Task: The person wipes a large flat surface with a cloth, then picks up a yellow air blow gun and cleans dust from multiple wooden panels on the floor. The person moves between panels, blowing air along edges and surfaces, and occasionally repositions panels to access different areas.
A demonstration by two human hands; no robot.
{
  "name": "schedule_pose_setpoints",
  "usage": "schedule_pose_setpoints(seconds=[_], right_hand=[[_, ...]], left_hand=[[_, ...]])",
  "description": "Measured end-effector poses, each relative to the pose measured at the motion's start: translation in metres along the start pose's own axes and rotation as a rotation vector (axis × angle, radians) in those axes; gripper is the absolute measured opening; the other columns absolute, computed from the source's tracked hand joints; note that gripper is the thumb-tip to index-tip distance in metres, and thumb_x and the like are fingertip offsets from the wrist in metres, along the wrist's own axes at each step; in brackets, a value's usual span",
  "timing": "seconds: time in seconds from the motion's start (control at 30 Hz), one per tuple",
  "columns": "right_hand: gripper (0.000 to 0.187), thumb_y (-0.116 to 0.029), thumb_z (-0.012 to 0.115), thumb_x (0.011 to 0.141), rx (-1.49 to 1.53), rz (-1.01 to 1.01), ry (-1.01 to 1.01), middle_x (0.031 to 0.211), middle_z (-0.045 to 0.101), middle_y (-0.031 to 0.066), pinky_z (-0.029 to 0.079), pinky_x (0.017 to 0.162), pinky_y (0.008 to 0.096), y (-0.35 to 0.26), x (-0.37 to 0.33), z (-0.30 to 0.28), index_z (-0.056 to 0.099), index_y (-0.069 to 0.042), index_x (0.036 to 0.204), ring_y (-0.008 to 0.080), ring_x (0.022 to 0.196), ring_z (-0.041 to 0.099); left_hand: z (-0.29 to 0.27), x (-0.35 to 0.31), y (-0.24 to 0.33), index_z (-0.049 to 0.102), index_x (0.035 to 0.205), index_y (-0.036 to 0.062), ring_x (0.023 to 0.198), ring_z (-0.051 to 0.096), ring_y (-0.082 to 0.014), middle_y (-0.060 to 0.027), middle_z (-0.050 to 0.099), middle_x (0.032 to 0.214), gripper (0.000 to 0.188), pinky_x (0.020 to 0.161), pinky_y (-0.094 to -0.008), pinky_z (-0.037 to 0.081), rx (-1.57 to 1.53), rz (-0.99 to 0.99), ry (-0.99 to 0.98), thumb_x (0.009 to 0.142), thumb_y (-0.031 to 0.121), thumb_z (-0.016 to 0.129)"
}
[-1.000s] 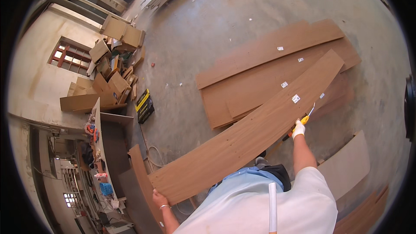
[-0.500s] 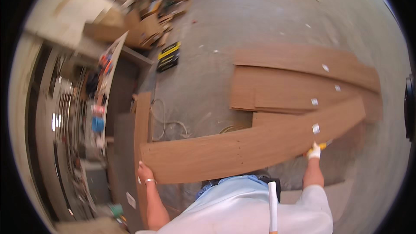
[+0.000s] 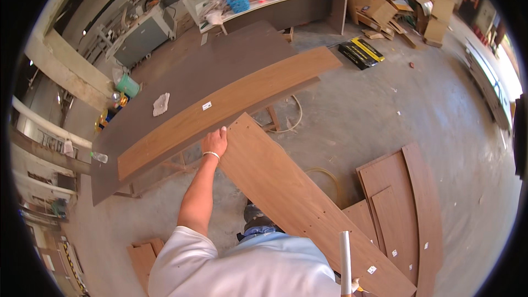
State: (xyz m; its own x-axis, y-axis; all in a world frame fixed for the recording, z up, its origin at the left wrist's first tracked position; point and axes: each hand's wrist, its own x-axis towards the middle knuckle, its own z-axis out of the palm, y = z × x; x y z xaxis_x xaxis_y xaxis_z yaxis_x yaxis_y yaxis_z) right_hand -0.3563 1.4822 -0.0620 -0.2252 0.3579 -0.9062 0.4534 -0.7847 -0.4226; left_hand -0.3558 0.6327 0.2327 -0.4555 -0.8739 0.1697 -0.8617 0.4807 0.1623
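By the dark surface [image 3: 236, 49], our left fingers [image 3: 223, 132] pinch the board [image 3: 291, 179], likely for balance; whether our right hand [image 3: 356, 284] grips, we cannot tell.

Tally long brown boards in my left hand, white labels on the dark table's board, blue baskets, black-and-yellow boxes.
Long brown wooden board, left hand: 1
White label: 1
Blue plastic basket: 1
Black-and-yellow box: 1
Total: 4
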Motion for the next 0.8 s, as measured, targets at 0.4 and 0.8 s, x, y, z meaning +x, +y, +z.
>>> schedule_pose_setpoints(seconds=[0.4,0.8], right_hand=[[0.023,-0.042,0.051,0.096,-0.464,-0.199,-0.327,0.082,0.065,0.0029,0.040,0.043,0.0414,0.100,-0.166,0.214,0.061,-0.021,0.093,0.0281,0.060,0.058],[0.023,-0.025,0.057,0.096,-0.889,0.022,-0.739,0.111,0.064,0.0090,0.051,0.082,0.0577,0.342,-0.306,0.460,0.058,-0.014,0.117,0.0336,0.100,0.061]], left_hand=[[0.079,-0.025,-0.396,0.069,0.095,0.0068,0.090,0.062,-0.0459,-0.0243,0.067,0.093,0.057,0.078,-0.0552,0.047,-0.115,-0.609,-0.150,0.099,0.046,0.029],[-0.029,-0.239,-0.648,0.059,0.124,-0.0019,0.117,0.056,-0.0382,-0.0232,0.059,0.128,0.058,0.098,-0.0460,0.042,-0.253,-1.124,0.120,0.099,0.044,0.035]])
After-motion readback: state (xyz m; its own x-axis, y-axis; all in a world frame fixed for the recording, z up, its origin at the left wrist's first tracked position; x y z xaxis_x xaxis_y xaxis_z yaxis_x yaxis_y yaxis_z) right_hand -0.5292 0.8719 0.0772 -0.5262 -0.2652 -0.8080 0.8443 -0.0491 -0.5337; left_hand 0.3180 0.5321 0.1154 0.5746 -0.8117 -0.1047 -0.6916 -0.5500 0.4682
